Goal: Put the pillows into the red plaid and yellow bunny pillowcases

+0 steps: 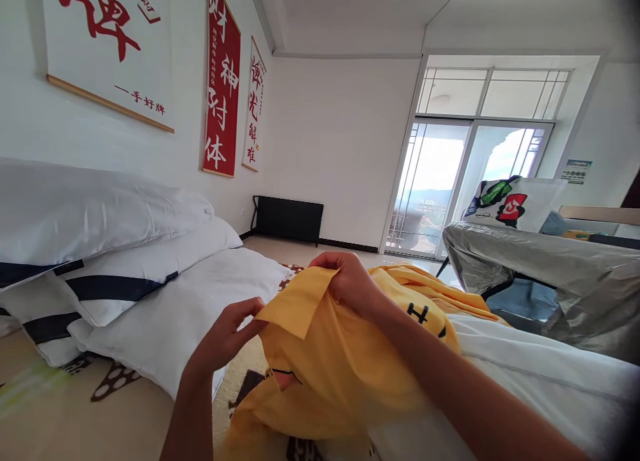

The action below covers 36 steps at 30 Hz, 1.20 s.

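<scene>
A yellow pillowcase-like cloth (345, 354) with dark printed marks hangs between my two hands; whether it is a pillowcase or a larger cover I cannot tell. My left hand (233, 334) pinches one corner of its folded edge. Higher and to the right, my right hand (350, 281) grips the same edge, its fingers partly hidden behind the fabric. Below my hands the cloth falls in loose folds onto the patterned rug (245, 357). More yellow fabric spreads behind my right forearm, over a white quilt or pillow (540, 374).
White pillows (150, 267) with navy bands are piled at the left. A plastic-covered table (550, 254) bearing a printed bag (515, 197) stands at the right. A black folded panel (287, 221) leans by the far wall. Glass doors (450, 181) are at the back.
</scene>
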Tool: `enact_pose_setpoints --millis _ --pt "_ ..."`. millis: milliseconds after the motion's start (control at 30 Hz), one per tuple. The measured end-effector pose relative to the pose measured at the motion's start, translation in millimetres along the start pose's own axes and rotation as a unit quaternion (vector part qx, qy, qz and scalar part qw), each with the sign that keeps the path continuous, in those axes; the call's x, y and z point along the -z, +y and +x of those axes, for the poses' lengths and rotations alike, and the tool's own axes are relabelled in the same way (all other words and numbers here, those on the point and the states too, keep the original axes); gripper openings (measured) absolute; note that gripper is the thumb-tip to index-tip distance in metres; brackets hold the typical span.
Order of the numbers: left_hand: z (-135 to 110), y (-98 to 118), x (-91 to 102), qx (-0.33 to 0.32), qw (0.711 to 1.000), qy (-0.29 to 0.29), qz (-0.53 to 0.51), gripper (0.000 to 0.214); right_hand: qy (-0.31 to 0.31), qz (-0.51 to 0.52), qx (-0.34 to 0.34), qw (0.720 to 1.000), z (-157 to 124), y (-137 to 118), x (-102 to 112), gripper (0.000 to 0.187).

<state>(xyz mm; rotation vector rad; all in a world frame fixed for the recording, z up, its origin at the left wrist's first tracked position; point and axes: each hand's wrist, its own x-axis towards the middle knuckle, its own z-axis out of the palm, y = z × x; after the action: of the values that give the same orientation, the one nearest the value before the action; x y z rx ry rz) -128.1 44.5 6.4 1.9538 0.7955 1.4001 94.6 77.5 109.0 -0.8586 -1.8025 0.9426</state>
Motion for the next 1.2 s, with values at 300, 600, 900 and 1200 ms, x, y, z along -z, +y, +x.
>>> enact_pose_setpoints --millis 300,600,900,1200 --pt "19 -10 -22.5 -0.045 0.974 0.139 -0.173 0.029 -0.078 -0.004 0.04 0.996 -6 3 -7 0.017" --pt "25 -7 -30.3 -0.093 0.973 0.109 -0.182 0.014 -0.105 -0.042 0.097 0.989 -12 3 -12 0.012" --pt "27 -16 -31.7 -0.134 0.959 0.161 -0.19 0.012 -0.109 -0.161 0.195 0.961 -28 6 -34 0.026" --pt "35 -23 -40.2 -0.095 0.977 0.165 -0.093 0.015 -0.022 -0.173 0.157 0.972 -31 0 -36 0.008"
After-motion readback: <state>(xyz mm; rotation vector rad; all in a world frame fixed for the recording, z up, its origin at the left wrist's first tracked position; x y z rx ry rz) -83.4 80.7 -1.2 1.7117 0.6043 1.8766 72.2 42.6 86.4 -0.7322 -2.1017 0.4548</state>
